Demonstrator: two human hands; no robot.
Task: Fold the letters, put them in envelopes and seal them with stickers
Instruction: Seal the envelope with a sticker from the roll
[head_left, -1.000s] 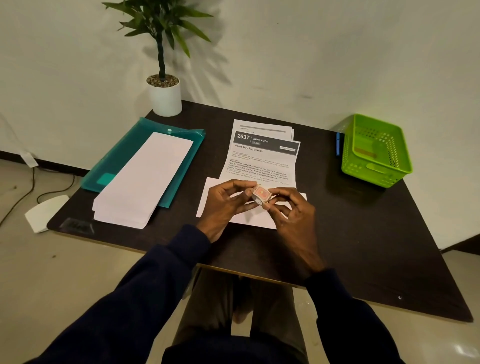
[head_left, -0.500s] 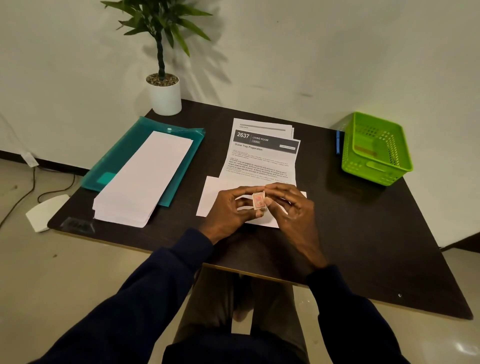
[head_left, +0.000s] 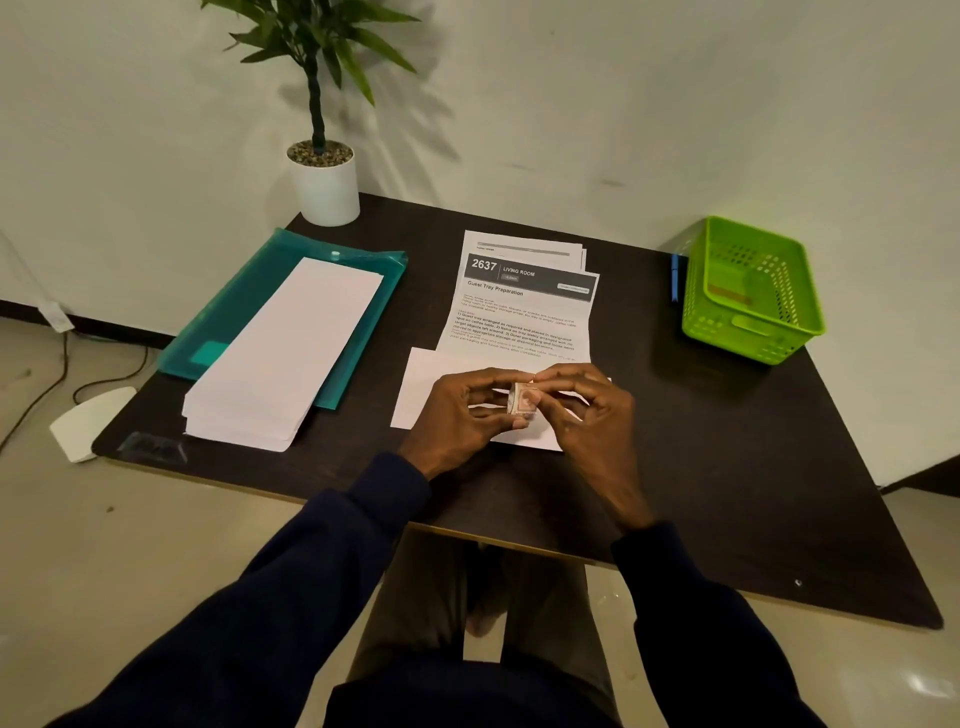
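Both hands pinch a small pinkish sticker between them: left hand from the left, right hand from the right. The envelope lies directly beneath on the table, long axis left-right.

A dark table stands against a pale wall on beige floor.

On the tabletop, a stack of envelopes lies on a folder at the left, with a potted plant behind it. The letters lie in the middle, their near edge on an envelope. A basket stands at the right, a pen just left of it.
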